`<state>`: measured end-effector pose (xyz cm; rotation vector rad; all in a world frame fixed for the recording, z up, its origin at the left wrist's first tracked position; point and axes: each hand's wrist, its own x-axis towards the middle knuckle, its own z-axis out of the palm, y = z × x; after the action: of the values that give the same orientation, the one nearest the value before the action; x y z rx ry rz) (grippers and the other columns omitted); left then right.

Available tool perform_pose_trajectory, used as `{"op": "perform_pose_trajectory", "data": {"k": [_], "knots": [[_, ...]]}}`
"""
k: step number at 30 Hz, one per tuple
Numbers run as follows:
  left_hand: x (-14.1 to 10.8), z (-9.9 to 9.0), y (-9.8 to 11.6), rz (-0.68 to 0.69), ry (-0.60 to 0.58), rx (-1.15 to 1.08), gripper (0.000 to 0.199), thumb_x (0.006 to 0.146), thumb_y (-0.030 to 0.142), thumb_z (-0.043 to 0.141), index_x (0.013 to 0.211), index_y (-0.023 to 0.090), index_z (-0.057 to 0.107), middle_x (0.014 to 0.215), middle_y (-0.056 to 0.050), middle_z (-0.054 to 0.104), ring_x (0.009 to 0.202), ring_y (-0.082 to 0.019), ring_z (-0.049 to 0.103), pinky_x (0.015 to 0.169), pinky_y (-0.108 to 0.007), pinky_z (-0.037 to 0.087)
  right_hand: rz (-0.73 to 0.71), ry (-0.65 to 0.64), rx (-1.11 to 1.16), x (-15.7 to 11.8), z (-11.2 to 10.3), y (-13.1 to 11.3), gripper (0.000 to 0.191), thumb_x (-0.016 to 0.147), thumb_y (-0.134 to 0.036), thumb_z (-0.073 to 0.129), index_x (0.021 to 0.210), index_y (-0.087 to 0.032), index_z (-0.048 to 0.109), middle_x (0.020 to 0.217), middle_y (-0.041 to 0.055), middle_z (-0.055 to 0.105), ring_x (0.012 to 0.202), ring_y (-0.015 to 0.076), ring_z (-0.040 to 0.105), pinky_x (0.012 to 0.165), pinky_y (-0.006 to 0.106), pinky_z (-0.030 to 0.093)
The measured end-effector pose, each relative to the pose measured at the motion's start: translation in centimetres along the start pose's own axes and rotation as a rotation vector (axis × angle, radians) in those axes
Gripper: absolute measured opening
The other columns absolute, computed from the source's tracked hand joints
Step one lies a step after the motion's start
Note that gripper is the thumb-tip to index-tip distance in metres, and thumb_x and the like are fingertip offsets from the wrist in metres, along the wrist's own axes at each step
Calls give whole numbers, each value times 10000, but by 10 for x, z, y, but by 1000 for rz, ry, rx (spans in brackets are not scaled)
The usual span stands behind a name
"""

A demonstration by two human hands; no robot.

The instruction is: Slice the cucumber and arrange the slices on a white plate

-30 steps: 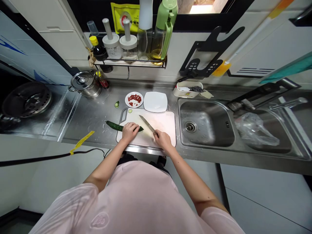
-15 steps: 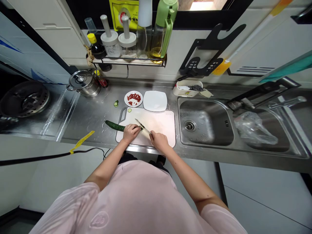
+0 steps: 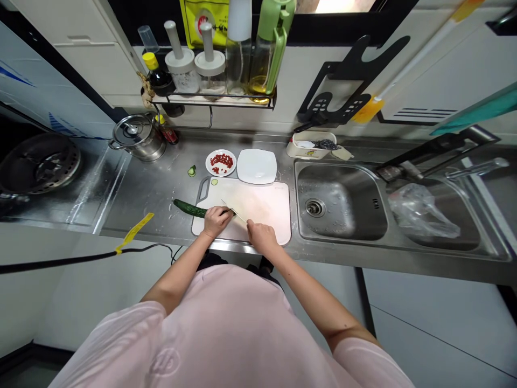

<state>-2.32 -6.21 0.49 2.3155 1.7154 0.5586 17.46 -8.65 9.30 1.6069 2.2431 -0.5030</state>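
A long green cucumber (image 3: 189, 208) lies across the left edge of the white cutting board (image 3: 262, 205), its left end over the steel counter. My left hand (image 3: 217, 220) is closed round its right end. My right hand (image 3: 260, 235) grips the handle of a knife (image 3: 238, 214), whose thin blade points up and left, beside my left fingertips at the cucumber's end. One pale cucumber slice (image 3: 214, 182) rests near the board's grey handle. Behind the board are a white plate of chopped red pieces (image 3: 221, 163) and a bare white plate (image 3: 257, 166).
Small green cucumber scraps (image 3: 191, 171) lie on the counter left of the plates. A lidded steel pot (image 3: 138, 138) stands at back left, with a wok (image 3: 38, 163) farther left. The sink (image 3: 343, 202) is right of the board. Above hangs a rack (image 3: 214, 102) with bottles and jars.
The knife blade has turned more edge-on and shifted slightly, and my right hand has moved a little to the left. My left hand keeps its hold on the cucumber.
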Motion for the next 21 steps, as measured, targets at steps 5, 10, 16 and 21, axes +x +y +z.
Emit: {"op": "perform_pose_trajectory", "data": {"k": [5, 10, 16, 21], "knots": [[-1, 0, 0, -15, -20, 6, 276, 884, 430, 448, 943, 324, 696, 1047, -50, 668, 982, -202, 565, 855, -357, 372, -21, -5, -3, -1, 5, -2, 223, 937, -181, 314, 1098, -185, 468, 908, 114, 675, 851, 213, 650, 683, 273, 408], [0, 0, 1, -37, -53, 27, 293, 880, 438, 439, 937, 314, 699, 1067, -51, 662, 1000, -206, 560, 863, -358, 371, -17, -3, 18, 0, 9, -3, 211, 913, -137, 346, 1075, -182, 474, 888, 108, 679, 836, 211, 655, 690, 271, 412], [0, 1, 1, -22, -31, 13, 267, 878, 428, 454, 909, 322, 697, 1056, -49, 663, 987, -200, 563, 856, -359, 375, -42, 1, 27, 1, 8, -2, 185, 889, -148, 410, 1054, -181, 487, 861, 95, 678, 835, 222, 655, 670, 271, 412], [0, 0, 1, -10, -36, 32, 256, 878, 412, 459, 929, 320, 693, 1058, -58, 660, 983, -198, 566, 845, -360, 385, -45, -9, 27, 2, 5, -2, 208, 897, -117, 371, 1057, -180, 488, 892, 106, 676, 872, 214, 647, 704, 272, 411]]}}
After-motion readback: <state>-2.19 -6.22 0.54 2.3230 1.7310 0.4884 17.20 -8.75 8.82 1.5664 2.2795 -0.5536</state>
